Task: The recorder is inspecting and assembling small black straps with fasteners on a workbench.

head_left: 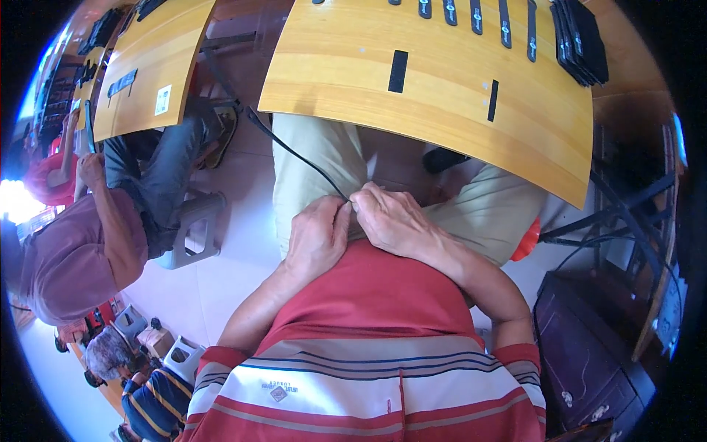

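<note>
Over my lap, my left hand (pixel 317 230) and my right hand (pixel 392 219) meet with fingertips pinched together. Both are closed on the end of a thin black strap (pixel 303 160), seen nearly edge-on. Its free length runs up and to the left, past the near left edge of the table. What lies right between the fingertips is too small to make out. On the wooden table (pixel 324 74) ahead are two short black strips (pixel 398 71), flat and apart from each other. Farther back lies a row of black straps (pixel 505 26) with small light prints.
A stack of black pieces (pixel 578 44) sits at the table's far right. Another wooden table (pixel 158 59) stands to the left, with a person (pixel 88 243) seated on a grey stool (pixel 197 228). Dark metal legs (pixel 626 206) and a purple case (pixel 589 353) are on my right.
</note>
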Tool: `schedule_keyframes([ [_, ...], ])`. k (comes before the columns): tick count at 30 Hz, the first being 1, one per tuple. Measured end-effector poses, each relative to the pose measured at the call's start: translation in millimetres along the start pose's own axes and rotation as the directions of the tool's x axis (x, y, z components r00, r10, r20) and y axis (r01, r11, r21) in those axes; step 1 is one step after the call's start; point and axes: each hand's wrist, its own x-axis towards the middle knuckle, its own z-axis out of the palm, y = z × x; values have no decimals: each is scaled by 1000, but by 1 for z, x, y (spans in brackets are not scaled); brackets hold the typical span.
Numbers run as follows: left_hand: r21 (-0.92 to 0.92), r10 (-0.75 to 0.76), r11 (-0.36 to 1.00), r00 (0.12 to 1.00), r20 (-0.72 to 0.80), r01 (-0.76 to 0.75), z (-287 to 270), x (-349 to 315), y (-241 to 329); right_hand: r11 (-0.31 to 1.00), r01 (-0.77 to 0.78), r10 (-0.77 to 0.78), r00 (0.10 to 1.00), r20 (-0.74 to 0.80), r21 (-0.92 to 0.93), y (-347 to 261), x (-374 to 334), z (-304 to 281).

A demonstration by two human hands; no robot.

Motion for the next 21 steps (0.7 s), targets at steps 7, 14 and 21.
schedule_keyframes([
  [7,5,-1,1000,1000,20,1,2,1,0,1000,-14,14,1000,28,-12,-1,5,1],
  [14,-1,-19,1000,1000,-7,19,3,1,-1,1000,3,-3,1000,16,15,3,5,1],
  [21,-22,-41,999,998,-51,40,6,1,-4,1000,1,-2,1000,29,21,6,5,3],
])
